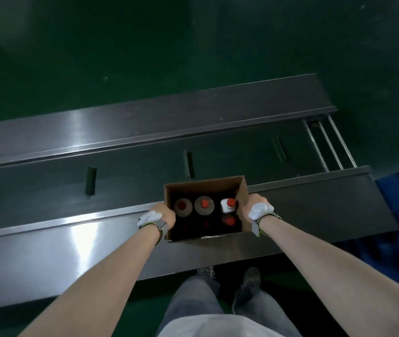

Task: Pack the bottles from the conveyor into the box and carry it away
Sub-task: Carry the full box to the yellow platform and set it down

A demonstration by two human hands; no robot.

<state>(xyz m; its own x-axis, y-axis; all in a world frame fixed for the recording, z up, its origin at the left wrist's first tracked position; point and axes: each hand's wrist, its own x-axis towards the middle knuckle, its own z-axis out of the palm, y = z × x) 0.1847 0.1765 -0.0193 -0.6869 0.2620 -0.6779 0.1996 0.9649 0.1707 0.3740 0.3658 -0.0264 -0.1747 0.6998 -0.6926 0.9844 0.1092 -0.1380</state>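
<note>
A person's left hand (157, 216) and right hand (255, 207) clamp opposite walls of an open cardboard box (242, 190) at the near steel edge of the conveyor (71, 239). Red-capped bottles (204, 205) stand upright inside; green floor (193, 45) lies open beyond.

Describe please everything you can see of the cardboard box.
The cardboard box is brown, open at the top, upright. It sits at the near steel edge of the conveyor. Inside stand bottles with red caps. The left hand grips its left wall, the right hand its right wall.
</note>
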